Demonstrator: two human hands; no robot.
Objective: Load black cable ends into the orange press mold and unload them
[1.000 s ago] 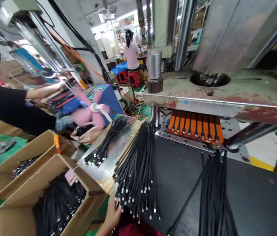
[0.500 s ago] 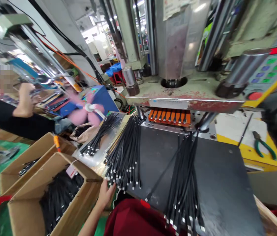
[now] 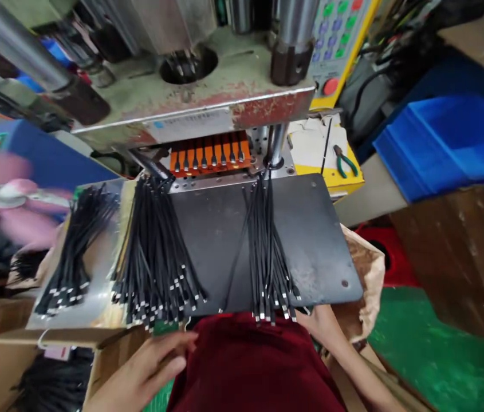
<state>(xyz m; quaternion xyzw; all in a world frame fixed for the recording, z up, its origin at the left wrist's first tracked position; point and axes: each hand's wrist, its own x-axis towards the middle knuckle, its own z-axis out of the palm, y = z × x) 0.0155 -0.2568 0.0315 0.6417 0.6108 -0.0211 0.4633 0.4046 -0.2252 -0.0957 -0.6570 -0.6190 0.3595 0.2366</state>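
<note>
The left hand [image 3: 145, 369] is being held loosely spread, gripping nothing, just below the fanned bundle of short black cables with silver plug ends [image 3: 153, 252] lying on the dark metal work plate [image 3: 310, 229], while the right hand [image 3: 321, 323] is being kept under the plate's near edge beneath a second black cable bundle [image 3: 267, 246], its grip not being discernible.

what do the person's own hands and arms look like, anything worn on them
Both are bare: the left hand and the right hand show no gloves, and no rings or watch can be seen. No sleeves reach the forearms in view. A dark red fabric garment covers the person's body between them.
</note>
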